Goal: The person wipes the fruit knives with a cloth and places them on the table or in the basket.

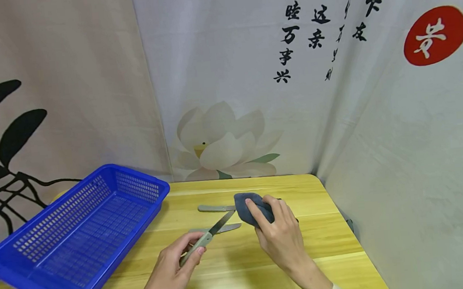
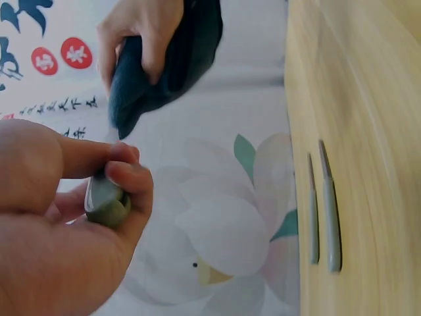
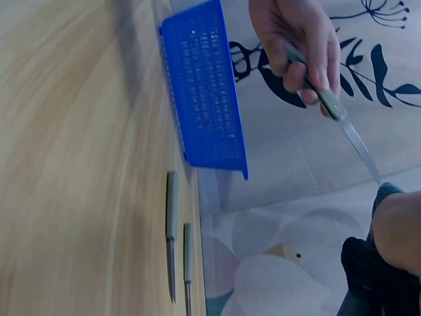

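My left hand (image 1: 171, 272) grips a small knife (image 1: 196, 252) by its grey-green handle, the blade pointing up and to the right. My right hand (image 1: 281, 233) holds a dark blue-grey cloth (image 1: 246, 210) close against the tip of that blade. In the right wrist view the cloth (image 3: 388, 191) meets the end of the knife's blade (image 3: 360, 150). Two more knives lie on the table behind the hands: a farther one (image 1: 214, 208) and a nearer one (image 1: 231, 227), partly hidden by the held knife. In the left wrist view the cloth (image 2: 164, 72) hangs in folds from the right hand.
A blue plastic basket (image 1: 158, 189) with slotted sides stands on the left of the wooden table (image 1: 308, 248). Behind the table's far edge hangs a pale curtain (image 1: 224, 70) with a printed flower and characters. More curtain closes off the right side.
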`<control>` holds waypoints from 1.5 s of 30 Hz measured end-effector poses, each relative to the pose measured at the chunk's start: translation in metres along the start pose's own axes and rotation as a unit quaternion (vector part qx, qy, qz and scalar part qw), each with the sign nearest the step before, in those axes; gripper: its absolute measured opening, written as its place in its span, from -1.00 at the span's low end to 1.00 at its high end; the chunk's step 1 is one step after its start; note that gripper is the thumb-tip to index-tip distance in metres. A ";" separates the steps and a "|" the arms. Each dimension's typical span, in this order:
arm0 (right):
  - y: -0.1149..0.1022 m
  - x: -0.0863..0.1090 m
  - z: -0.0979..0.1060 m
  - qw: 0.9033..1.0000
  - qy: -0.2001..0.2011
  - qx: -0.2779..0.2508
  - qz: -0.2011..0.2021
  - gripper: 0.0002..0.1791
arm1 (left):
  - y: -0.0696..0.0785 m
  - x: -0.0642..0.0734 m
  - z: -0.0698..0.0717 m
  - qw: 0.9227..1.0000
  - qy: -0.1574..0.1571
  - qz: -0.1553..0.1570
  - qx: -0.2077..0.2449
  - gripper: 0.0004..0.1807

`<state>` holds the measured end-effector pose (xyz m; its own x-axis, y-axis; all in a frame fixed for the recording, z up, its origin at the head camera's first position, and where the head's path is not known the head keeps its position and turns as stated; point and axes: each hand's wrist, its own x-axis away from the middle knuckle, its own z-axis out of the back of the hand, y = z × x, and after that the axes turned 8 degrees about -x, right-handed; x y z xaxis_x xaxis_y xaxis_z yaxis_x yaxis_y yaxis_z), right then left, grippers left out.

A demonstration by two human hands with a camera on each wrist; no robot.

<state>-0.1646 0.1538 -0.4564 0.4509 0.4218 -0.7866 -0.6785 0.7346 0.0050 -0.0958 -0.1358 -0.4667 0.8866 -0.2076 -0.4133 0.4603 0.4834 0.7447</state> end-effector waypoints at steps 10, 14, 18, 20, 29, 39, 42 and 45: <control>0.003 0.003 0.010 1.000 -0.009 -0.011 -0.021 -0.25 | -0.013 -0.004 0.005 0.965 0.090 -0.144 -0.200 -0.58; -0.004 0.003 0.011 1.000 -0.017 -0.019 -0.013 -0.20 | -0.017 -0.005 0.006 0.935 0.115 -0.192 -0.274 -0.69; -0.015 0.001 0.010 0.999 -0.027 -0.024 0.004 -0.18 | -0.018 -0.004 0.007 0.910 0.121 -0.212 -0.334 -0.49; -0.022 0.000 0.009 0.999 -0.040 -0.022 0.011 -0.18 | -0.018 -0.003 0.007 0.902 0.123 -0.218 -0.352 -0.48; -0.055 -0.004 0.001 0.995 -0.090 0.007 0.040 -0.21 | -0.018 -0.006 -0.003 0.871 0.171 -0.267 -0.375 -0.40; -0.068 -0.005 -0.001 0.994 -0.084 0.034 0.054 -0.27 | -0.017 -0.005 -0.008 0.860 0.201 -0.281 -0.376 -0.49; -0.065 -0.005 0.000 0.995 -0.080 0.030 0.044 -0.28 | -0.015 -0.006 -0.009 0.857 0.216 -0.290 -0.367 -0.51; -0.059 -0.005 0.000 0.996 -0.080 0.029 0.036 -0.28 | -0.015 -0.008 -0.011 0.854 0.229 -0.297 -0.361 -0.52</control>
<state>-0.1271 0.1087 -0.4524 0.4915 0.5508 -0.6746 -0.6798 0.7268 0.0981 -0.1098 -0.1323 -0.4800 0.3198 -0.3236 -0.8905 0.5275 0.8416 -0.1164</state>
